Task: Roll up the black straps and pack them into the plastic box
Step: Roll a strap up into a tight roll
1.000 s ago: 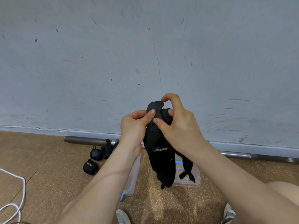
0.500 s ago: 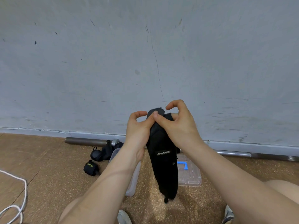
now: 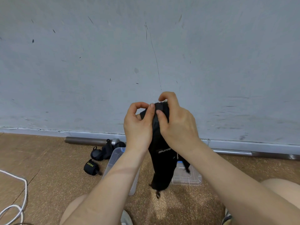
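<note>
1. Nearest the camera are two bare knees and the tips of two shoes (image 3: 127,218) on the cork-brown floor (image 3: 48,168).
2. Two bare forearms rise from the bottom edge and meet at mid-frame in front of the wall.
3. The left hand (image 3: 138,125) pinches the upper edge of one black strap (image 3: 162,161) between thumb and curled forefinger.
4. The right hand (image 3: 178,125) grips the same strap, its forefinger hooked over the top end and its thumb pressed on the front face.
5. This strap hangs straight down between the wrists, clear of the floor, with a small white logo at mid-length.
6. One white cable (image 3: 24,189) loops over the floor at the far left.
7. Below the hands, one clear plastic box (image 3: 116,157) stands on the floor, partly hidden by the left forearm; one flat clear lid (image 3: 188,177) lies just right of it, behind the hanging strap.
8. One rolled strap (image 3: 90,167) with yellow lettering lies left of the box, outside it.
9. Beyond it sits one loose heap of straps (image 3: 103,151); their number cannot be told.
10. One metal bar (image 3: 87,141) lies along the foot of the scuffed grey wall (image 3: 97,62).
</note>
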Tool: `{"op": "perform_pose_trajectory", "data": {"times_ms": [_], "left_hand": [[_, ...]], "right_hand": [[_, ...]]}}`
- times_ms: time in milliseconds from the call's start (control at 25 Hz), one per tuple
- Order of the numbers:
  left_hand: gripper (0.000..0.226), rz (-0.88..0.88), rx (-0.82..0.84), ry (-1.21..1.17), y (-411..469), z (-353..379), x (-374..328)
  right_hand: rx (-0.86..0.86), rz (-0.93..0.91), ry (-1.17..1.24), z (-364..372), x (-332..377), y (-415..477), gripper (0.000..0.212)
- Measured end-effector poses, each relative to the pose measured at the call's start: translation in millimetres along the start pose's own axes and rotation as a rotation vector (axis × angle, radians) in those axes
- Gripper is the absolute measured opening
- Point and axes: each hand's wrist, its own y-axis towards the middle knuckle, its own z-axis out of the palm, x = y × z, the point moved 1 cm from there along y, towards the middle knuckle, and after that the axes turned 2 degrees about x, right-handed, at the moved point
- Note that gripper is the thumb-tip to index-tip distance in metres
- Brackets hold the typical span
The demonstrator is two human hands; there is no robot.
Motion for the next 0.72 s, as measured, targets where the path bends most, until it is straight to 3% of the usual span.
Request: {"op": "perform_pose_trajectory", "data": {"times_ms": [120,240,440,640,720], "left_hand": [[0.015,0.085,-0.017,0.093,-4,0,-1],[0.013,0.159,-0.014,0.152,-8,2,-5],[0.006,0.094,0.116,0.122,-11,8,-3],[0.017,0.171,0.083,0.147,-11,4,-8],[0.018,0.203,0.033,0.193,-11,4,-11]], "right_hand": [[0.108,0.426,0.526,-6,-6,3,0.026],[0.113,0.569,0.736,-11,-4,4,0.027],[-0.052,0.369,0.436,-3,-8,1,0.029],[0.004,0.163,0.153,1,1,1,0.015],[0.046,0.108,-0.064,-5,3,3,0.014]]}}
